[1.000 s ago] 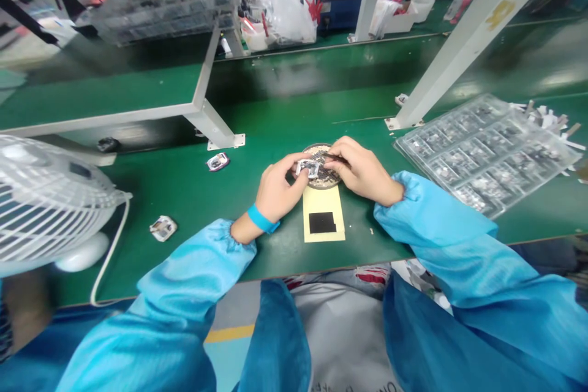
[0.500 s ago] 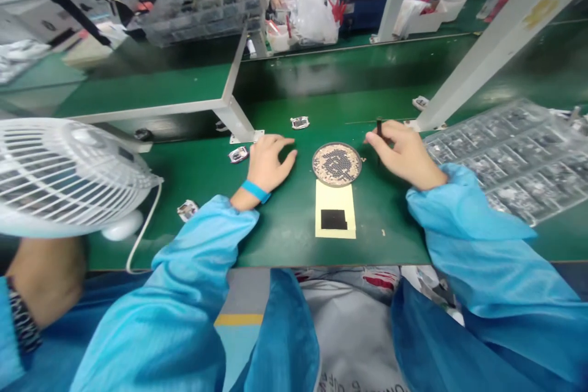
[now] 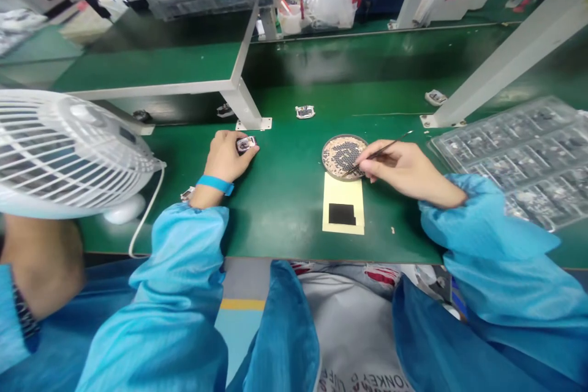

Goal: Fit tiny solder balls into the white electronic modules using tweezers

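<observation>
My left hand (image 3: 226, 158), with a blue wristband, has its fingers round a small silver-and-dark part (image 3: 245, 144) at the green bench. My right hand (image 3: 397, 168) pinches thin dark tweezers (image 3: 383, 148); their lower end reaches the round dish (image 3: 345, 156) of small dark and tan pieces. Just below the dish lies a yellow paper (image 3: 343, 228) bearing a black rectangle (image 3: 342, 214). Another small part (image 3: 305, 111) rests behind, between my hands.
A white fan (image 3: 78, 153) stands at the left, beside another person's arm (image 3: 43, 257). Clear compartment trays (image 3: 519, 159) lie at the right. Metal posts (image 3: 242, 104) and a raised shelf (image 3: 151, 67) are behind. More small parts (image 3: 435, 97) sit near the posts.
My left hand has moved left and closed on the small part that lay beside it. My right hand has brought the tweezers, earlier upright, slanting down to the dish. The view has shifted slightly.
</observation>
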`<state>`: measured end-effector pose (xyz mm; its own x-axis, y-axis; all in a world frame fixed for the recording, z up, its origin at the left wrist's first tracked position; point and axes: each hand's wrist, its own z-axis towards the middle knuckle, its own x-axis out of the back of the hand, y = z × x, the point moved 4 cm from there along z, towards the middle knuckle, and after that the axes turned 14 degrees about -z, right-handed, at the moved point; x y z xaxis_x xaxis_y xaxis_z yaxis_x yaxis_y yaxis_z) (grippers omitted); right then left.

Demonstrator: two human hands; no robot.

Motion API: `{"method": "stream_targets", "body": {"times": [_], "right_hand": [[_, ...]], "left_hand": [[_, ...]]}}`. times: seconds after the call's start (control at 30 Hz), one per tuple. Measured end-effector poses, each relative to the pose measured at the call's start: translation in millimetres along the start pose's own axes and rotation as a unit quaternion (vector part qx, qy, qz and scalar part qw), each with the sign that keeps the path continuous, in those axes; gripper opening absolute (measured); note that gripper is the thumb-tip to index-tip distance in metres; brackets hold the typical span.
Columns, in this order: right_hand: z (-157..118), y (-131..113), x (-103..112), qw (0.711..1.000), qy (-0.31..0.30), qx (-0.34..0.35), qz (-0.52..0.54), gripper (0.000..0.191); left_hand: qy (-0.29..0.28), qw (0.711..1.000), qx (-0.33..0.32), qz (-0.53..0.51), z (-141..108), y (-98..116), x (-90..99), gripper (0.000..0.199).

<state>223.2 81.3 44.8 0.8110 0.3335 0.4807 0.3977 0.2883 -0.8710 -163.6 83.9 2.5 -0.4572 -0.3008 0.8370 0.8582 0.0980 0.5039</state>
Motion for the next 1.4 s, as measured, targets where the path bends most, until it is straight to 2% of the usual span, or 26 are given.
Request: {"method": "stream_targets", "body": {"times": [0.07, 0.13, 0.3, 0.4, 0.47, 0.53, 0.63, 0.73, 0.8, 0.97, 1.13, 1.3, 1.4], "right_hand": [[-3, -3, -8, 1.000, -0.022, 0.003, 0.016, 0.032], [-4, -3, -13, 0.999, -0.032, 0.002, 0.027, 0.032], [-7, -3, -14, 0.996, -0.051, -0.027, 0.065, 0.035], [-14, -2, -15, 0.994, -0.066, -0.044, 0.076, 0.036], [-20, 2, -19, 0.994, -0.068, -0.050, 0.074, 0.036], [-27, 6, -26, 0.995, -0.059, -0.043, 0.067, 0.034], [-34, 9, -39, 0.998, -0.046, -0.007, 0.046, 0.029], [-35, 10, -51, 0.999, -0.014, 0.026, 0.027, 0.024], [-35, 10, -56, 0.999, 0.005, 0.045, 0.021, 0.022], [-36, 11, -58, 0.997, 0.010, 0.070, -0.009, 0.020], [-36, 9, -57, 0.997, 0.007, 0.072, -0.007, 0.017], [-36, 7, -57, 0.997, 0.010, 0.064, 0.041, 0.015], [-35, 5, -49, 0.993, 0.058, 0.081, 0.068, 0.014]], "left_hand": [[-0.015, 0.999, -0.046, -0.024, -1, -4, 1.3, 0.040], [-0.018, 0.997, -0.068, -0.032, -3, -5, 3.8, 0.036], [-0.008, 0.993, -0.103, -0.051, -10, 6, 4.9, 0.049], [0.000, 0.983, -0.135, -0.123, -12, 20, 0.0, 0.047], [0.005, 0.968, -0.114, -0.223, -14, 32, -5.2, 0.041], [-0.024, 0.934, -0.064, -0.350, -20, 52, -14.2, 0.039], [-0.163, 0.851, 0.006, -0.499, -38, 96, -34.9, 0.044], [-0.290, 0.777, 0.053, -0.557, -62, 130, -52.2, 0.047], [-0.326, 0.758, 0.061, -0.562, -73, 138, -58.7, 0.043], [-0.357, 0.778, 0.035, -0.516, -85, 131, -64.2, 0.032], [-0.349, 0.813, -0.005, -0.466, -90, 127, -64.1, 0.023], [-0.339, 0.813, 0.005, -0.473, -94, 125, -64.9, 0.022], [-0.310, 0.799, 0.058, -0.512, -94, 127, -64.2, 0.023]]}}
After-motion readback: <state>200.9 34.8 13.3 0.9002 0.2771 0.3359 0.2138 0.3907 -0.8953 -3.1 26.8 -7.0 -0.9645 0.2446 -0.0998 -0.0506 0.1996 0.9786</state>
